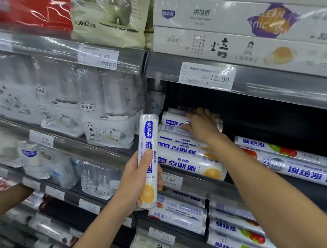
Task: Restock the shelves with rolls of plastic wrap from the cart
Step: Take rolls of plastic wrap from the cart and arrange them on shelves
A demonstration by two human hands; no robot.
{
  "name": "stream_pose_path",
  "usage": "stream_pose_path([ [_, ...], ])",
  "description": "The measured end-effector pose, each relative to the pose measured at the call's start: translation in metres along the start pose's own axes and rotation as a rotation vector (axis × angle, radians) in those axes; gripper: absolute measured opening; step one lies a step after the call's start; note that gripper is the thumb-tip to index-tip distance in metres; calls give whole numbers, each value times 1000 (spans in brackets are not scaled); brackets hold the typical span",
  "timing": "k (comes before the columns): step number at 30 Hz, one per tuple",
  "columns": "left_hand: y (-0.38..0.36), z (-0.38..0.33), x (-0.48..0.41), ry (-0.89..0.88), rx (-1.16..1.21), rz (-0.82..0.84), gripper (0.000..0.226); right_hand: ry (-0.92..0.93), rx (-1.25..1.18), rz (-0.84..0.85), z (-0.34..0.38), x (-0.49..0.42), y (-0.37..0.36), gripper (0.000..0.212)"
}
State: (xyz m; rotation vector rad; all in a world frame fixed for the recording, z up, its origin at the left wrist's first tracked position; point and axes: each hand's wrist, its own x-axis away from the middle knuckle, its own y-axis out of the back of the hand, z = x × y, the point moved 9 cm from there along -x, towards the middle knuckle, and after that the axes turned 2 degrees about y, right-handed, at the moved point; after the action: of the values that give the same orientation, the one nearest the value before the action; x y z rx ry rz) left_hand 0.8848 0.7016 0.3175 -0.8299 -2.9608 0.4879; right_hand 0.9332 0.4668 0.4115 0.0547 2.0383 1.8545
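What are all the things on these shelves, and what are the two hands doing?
white plastic wrap roll with blue label and orange picture: one, upright, in front of the middle shelf.
stack of white rolls with blue lettering: about six, lying on the middle shelf.
white rolls with strawberry pictures: about three, middle shelf, right; more on the shelf below.
flat white baking paper boxes: two, stacked, top shelf.
clear packs of cups: several, left shelves.
white price tags: several, on shelf edges.
another person's arm: one, lower left.
left hand: grips the upright roll.
right hand: rests on the stack's top rolls.
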Motion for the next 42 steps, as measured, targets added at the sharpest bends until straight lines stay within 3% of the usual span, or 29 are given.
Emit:
stream_pose_path([
  [8, 1, 1, 1, 9, 97, 37, 62, -15, -169, -70, 3, 14, 18, 55],
  [12, -2, -4, 2, -28, 131, 78, 67, 78, -595, -257, 33, 74, 59, 25],
  [15, -10, -6, 3, -41, 101, 125, 73, 125, -926, -192, 65, 129, 65, 13],
  [19, -27, -3, 9, 1, 222, 257, 67, 126, -1040, -42, 86, 163, 42, 31],
  [25, -46, 2, 16, 56, 323, 418, 73, 112, -1058, -56, 86, 170, 39, 43],
  [28, -40, -16, 15, -97, 106, 380, 65, 175, -991, -68, 83, 167, 53, 42],
  [31, -14, -46, 9, -359, -372, 170, 46, 227, -803, -112, 68, 159, 78, 43],
  [33, 4, -57, 1, -516, -752, 30, 45, 213, -647, -121, 53, 148, 91, 45],
  [38, 26, -25, -32, -535, -1349, 10, 75, 152, -340, -103, 13, 89, 83, 49],
  [42, 24, -13, -36, -650, -1510, -30, 77, 94, -166, -24, -3, 51, 53, 48],
])
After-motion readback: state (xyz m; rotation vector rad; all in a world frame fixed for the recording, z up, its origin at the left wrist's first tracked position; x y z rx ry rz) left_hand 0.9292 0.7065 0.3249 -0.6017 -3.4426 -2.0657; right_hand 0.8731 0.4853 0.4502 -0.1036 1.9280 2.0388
